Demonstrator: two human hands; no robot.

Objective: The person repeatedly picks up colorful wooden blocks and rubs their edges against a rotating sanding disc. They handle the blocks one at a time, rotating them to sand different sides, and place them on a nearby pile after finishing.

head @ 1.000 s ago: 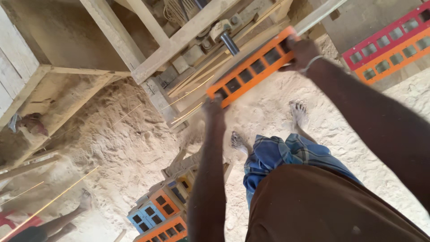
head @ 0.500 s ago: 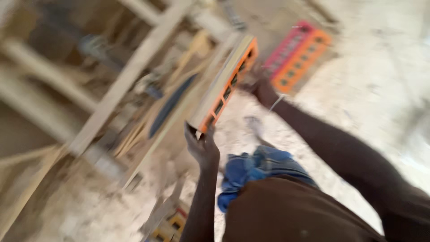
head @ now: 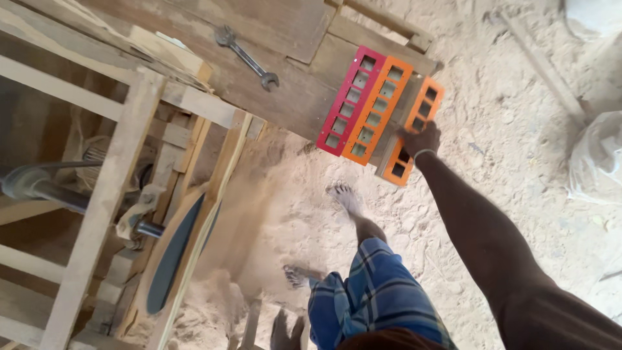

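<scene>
My right hand (head: 420, 139) grips the lower part of an orange slotted panel (head: 424, 104) that lies at the edge of a wooden workbench (head: 285, 97). Right beside it, to the left, lie another orange slotted panel (head: 379, 110) and a red one (head: 348, 102), side by side and overhanging the bench edge. A dark shape at the bottom edge may be my left hand (head: 286, 329), hanging low near a wooden strip; its fingers are cut off by the frame. My bare feet (head: 343, 194) stand on the sandy floor.
A metal spanner (head: 249, 58) lies on the bench top. A wooden frame (head: 107, 194) with a shaft and a dark belt wheel (head: 172, 256) fills the left side. White sacks (head: 593, 162) sit on the sand at the right.
Both hands carried the orange panel in the air before. Now it rests on the bench beside the red and orange ones, held only by my right hand; my left hand has dropped away.
</scene>
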